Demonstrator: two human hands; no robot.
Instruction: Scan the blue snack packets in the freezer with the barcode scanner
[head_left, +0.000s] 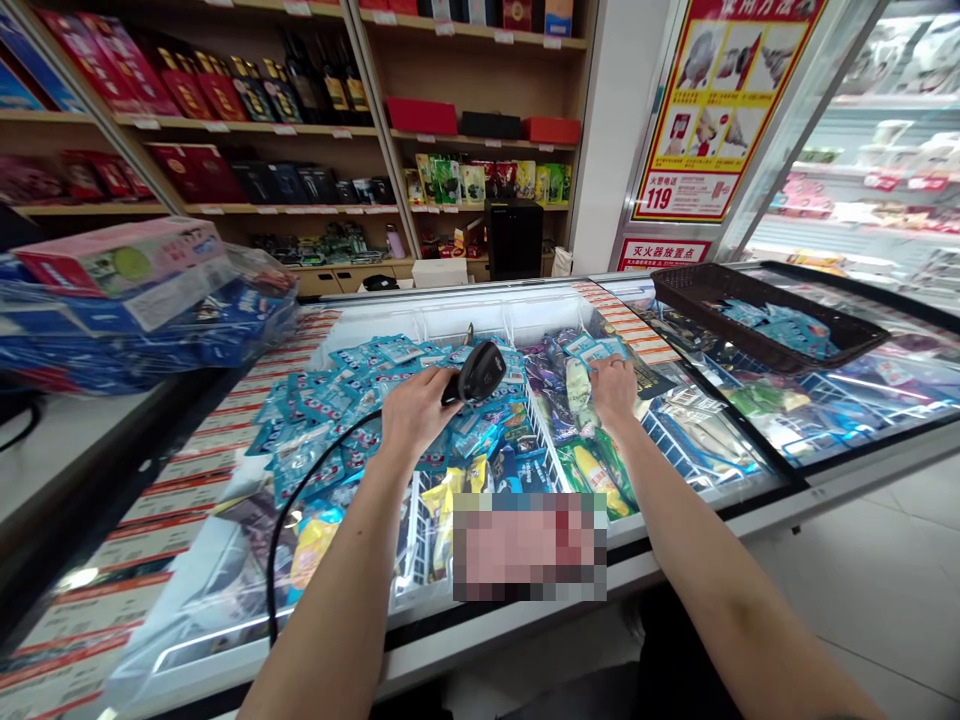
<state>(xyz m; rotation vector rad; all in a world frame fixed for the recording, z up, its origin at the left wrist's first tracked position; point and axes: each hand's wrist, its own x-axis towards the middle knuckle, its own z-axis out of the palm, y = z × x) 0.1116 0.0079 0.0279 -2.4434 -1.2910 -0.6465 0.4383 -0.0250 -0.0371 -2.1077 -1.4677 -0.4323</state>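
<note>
My left hand [416, 412] grips the handle of a black barcode scanner [481, 372], its cable trailing down to the left. Under it, many small blue packets [315, 400] lie heaped on the glass and in the chest freezer [420, 640]. Over at the right, my right hand [615, 388] has its fingers closed at the edge of a blue packet [596, 348]. Just beside that hand lies a pale green wrapped ice cream [578, 392]. Green and yellow wrapped ice creams [596, 475] are in the basket below; the right fingertips are partly hidden.
A brown basket [862, 340] with blue packets sits on the freezer at right. Plastic-wrapped boxes [142, 320] with a pink box [120, 255] on top stand at left. White wire dividers [544, 440] separate the freezer goods. Shelves [480, 135] rise behind.
</note>
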